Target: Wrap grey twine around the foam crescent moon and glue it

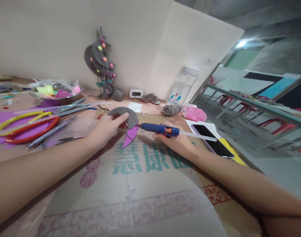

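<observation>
My left hand (110, 126) pinches a crescent (132, 116), mostly wrapped in grey yarn, with its pointed purple end left bare. Closed around the handle of a blue glue gun (157, 129) is my right hand (175, 140). The gun's tip points left and meets or nearly meets the crescent where the yarn ends and the purple begins; I cannot tell if they touch. A clear glue stick (198, 136) juts from the gun's back. Both hands are above a cardboard sheet (140, 200) with green printed characters.
Left lie scissors (32, 131) with yellow and red handles, pens and purple sheets. A metal bowl (57, 95) of craft bits stands behind. Decorated grey crescents (101, 59) rest against the wall. A timer (136, 93), grey yarn (170, 110), a bottle (183, 86) and a phone (212, 140) stand around.
</observation>
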Demonstrator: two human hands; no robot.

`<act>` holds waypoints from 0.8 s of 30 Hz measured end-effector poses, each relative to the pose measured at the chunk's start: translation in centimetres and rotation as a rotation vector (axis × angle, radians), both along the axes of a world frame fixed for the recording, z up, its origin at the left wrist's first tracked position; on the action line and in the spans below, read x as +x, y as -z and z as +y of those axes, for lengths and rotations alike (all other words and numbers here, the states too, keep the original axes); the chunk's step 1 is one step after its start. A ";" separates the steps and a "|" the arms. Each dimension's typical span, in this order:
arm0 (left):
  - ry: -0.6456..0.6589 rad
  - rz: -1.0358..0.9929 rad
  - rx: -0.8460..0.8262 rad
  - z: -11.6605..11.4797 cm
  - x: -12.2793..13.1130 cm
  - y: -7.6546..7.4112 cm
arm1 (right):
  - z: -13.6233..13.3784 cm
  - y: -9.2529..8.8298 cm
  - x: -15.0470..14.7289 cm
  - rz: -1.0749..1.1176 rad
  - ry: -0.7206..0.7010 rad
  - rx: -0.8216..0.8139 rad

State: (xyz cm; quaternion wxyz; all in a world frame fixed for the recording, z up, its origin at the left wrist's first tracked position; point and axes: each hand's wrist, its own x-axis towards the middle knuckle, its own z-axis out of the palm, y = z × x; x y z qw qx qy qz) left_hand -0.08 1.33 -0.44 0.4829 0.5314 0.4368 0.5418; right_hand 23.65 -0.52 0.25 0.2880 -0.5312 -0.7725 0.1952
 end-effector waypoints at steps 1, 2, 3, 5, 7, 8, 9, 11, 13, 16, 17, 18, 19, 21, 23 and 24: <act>0.003 -0.001 0.001 0.1 0.0 0.1 | 0.0 0.0 0.0 -0.002 0.000 -0.001; 0.006 0.000 0.002 0.1 0.0 0.1 | 0.0 0.0 0.0 -0.005 0.000 0.001; 0.007 0.002 0.006 0.1 -0.1 0.2 | 0.1 0.1 0.1 -0.006 0.000 0.008; 0.002 0.004 0.018 0.2 0.0 0.2 | 0.1 0.1 0.1 -0.010 -0.006 0.017; -0.004 0.005 0.020 0.1 0.0 0.1 | 0.1 0.0 0.2 -0.011 -0.014 0.016; -0.003 0.005 0.017 0.1 0.0 0.1 | 0.1 0.0 0.2 -0.011 -0.017 0.016; -0.003 0.005 0.012 0.0 0.0 0.0 | 0.1 0.0 0.2 -0.010 -0.017 0.015; -0.005 0.006 -0.001 0.0 0.1 -0.2 | 0.1 -0.1 0.2 -0.003 -0.004 0.015; -0.009 0.008 -0.015 -0.1 0.1 -0.2 | 0.1 -0.1 0.2 0.011 0.007 -0.001; -0.010 0.011 -0.015 -0.1 0.1 -0.2 | 0.0 -0.2 0.1 0.056 0.007 -0.026; -0.008 0.011 -0.010 -0.1 0.1 -0.2 | 0.1 -0.1 0.1 0.070 0.004 -0.025; -0.008 0.009 -0.004 0.0 0.0 -0.1 | 0.1 -0.1 0.1 0.083 0.002 -0.019; -0.005 0.007 0.001 0.0 0.0 -0.1 | 0.1 -0.1 0.1 0.092 0.001 -0.012; 0.001 -0.001 0.007 0.1 0.0 0.0 | 0.2 0.0 0.0 0.108 0.000 -0.005; 0.004 -0.007 0.008 0.2 -0.1 0.1 | 0.3 0.1 0.0 0.113 0.006 -0.008; 0.005 -0.009 0.006 0.2 -0.1 0.1 | 0.3 0.1 0.0 0.113 0.011 -0.010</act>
